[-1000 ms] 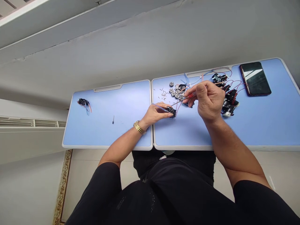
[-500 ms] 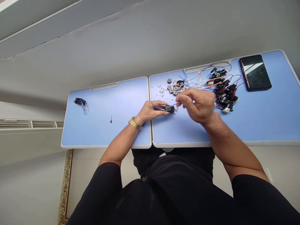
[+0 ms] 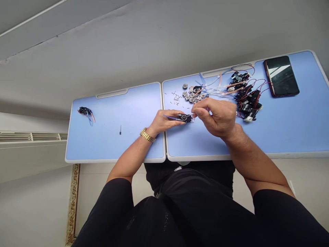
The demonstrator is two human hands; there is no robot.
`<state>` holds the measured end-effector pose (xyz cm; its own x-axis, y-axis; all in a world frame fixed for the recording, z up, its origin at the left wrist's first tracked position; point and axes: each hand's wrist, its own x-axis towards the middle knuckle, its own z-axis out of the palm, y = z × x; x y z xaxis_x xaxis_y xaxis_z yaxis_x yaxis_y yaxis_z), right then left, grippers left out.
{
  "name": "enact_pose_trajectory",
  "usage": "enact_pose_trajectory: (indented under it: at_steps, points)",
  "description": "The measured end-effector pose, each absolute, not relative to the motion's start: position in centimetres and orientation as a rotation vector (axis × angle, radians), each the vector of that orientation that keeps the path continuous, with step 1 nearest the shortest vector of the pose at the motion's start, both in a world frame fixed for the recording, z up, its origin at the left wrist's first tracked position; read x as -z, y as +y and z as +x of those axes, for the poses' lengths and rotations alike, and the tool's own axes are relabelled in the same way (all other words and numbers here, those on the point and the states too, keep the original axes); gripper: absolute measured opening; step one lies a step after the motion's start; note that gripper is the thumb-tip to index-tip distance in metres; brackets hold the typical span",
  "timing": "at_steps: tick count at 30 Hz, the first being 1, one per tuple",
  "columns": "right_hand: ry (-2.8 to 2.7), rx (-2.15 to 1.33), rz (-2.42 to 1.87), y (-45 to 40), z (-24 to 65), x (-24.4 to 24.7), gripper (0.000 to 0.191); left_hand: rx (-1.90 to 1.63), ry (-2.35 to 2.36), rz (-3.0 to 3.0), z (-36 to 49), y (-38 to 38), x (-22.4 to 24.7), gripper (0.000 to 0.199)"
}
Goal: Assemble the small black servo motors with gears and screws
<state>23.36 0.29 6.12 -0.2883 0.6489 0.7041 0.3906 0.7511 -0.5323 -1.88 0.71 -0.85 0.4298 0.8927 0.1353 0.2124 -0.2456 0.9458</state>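
Note:
Between the thumb and fingers of my left hand is a small black part with a round centre and a blue tube running back over the hand. My right hand is closed in a pinch on a thin tool, whose tip reaches over the black part. Most of the tool is hidden by the fingers. Just beyond both hands lie tiny screws and several round metal-coloured pieces.
Black assemblies with red wires and tubes lie right of my right hand, near a phone. On the left board are a small screwdriver and another black part.
The tool tip in my right hand has moved left onto the black part. My left hand keeps its hold. The whole view has shifted slightly.

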Motion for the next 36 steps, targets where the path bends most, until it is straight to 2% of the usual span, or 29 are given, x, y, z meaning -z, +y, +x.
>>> enact_pose_trajectory:
  at_steps: [13,26,32,36]
  points:
    - [-2.023,-0.336,-0.859,0.0,23.5,-6.5,0.05,-0.914,0.978,1.714,-1.8,0.8,1.2,0.05]
    - [-2.238,-0.111,-0.941,-1.2,23.3,-7.8,0.059,-0.92,1.016,1.77,-1.6,0.8,0.9,0.045]
    - [-2.269,-0.09,-1.107,-1.4,22.8,-9.5,0.041,-0.958,1.007,1.789,-1.7,1.0,1.6,0.047]
    - [-2.433,-0.084,-1.051,-1.0,22.7,-10.7,0.029,-0.954,1.02,1.746,-1.7,1.0,1.8,0.047]
